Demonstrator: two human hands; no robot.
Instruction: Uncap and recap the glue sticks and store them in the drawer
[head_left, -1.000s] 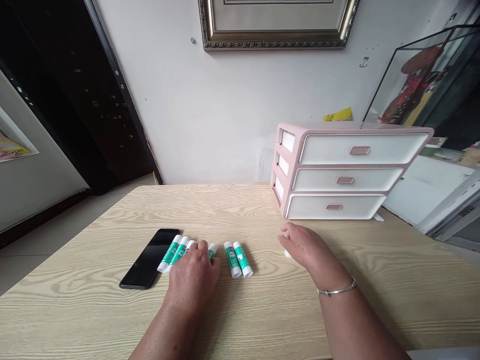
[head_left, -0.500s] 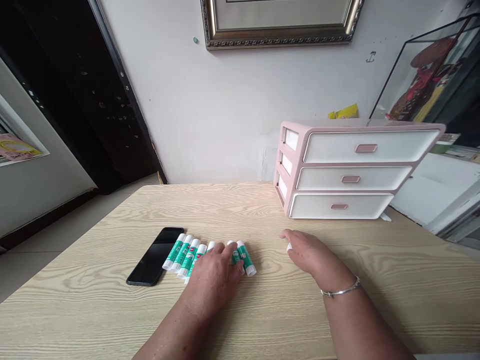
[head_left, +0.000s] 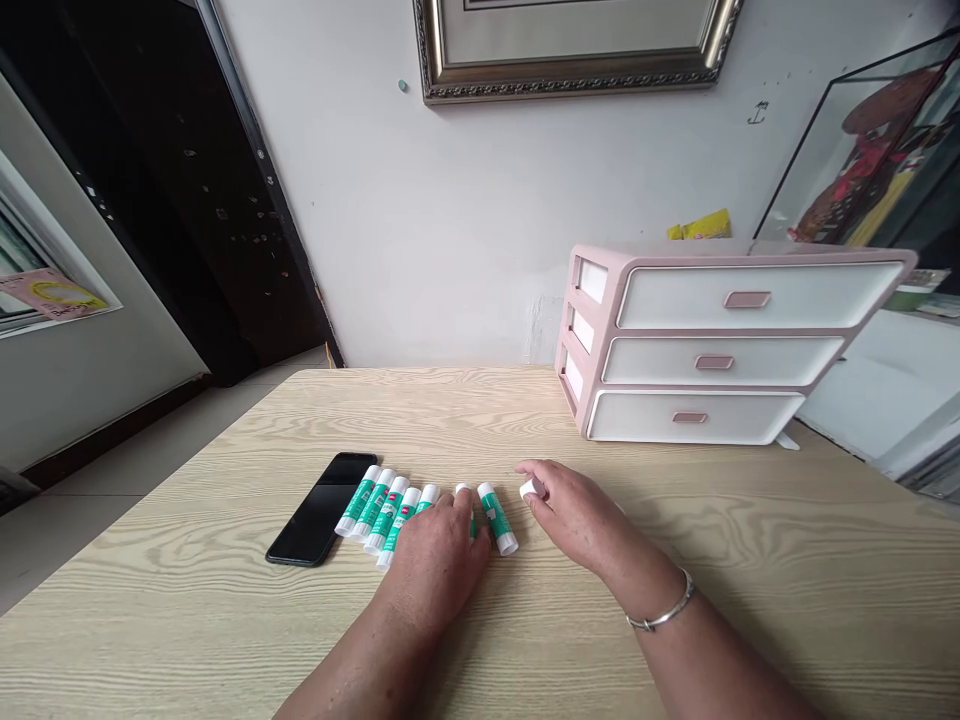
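Note:
Several green-and-white glue sticks [head_left: 382, 508] lie side by side in a row on the wooden table [head_left: 675, 600], just right of a black phone [head_left: 313, 509]. My left hand [head_left: 441, 556] rests palm down over the right part of the row, fingers on the sticks. One stick [head_left: 497, 518] lies uncovered at the row's right end. My right hand [head_left: 581, 518] sits just right of it, fingers curled over another glue stick [head_left: 532, 489] whose white end shows at the fingertips. A bangle is on that wrist.
A pink three-drawer organiser [head_left: 712, 350] with all drawers closed stands at the back right of the table. A gold picture frame [head_left: 570, 50] hangs on the wall behind. A dark door [head_left: 187, 180] is at left, a glass case [head_left: 870, 160] at right.
My left hand slid right along the row, pushing the sticks together. My right hand moved left with its stick, close to the end of the row.

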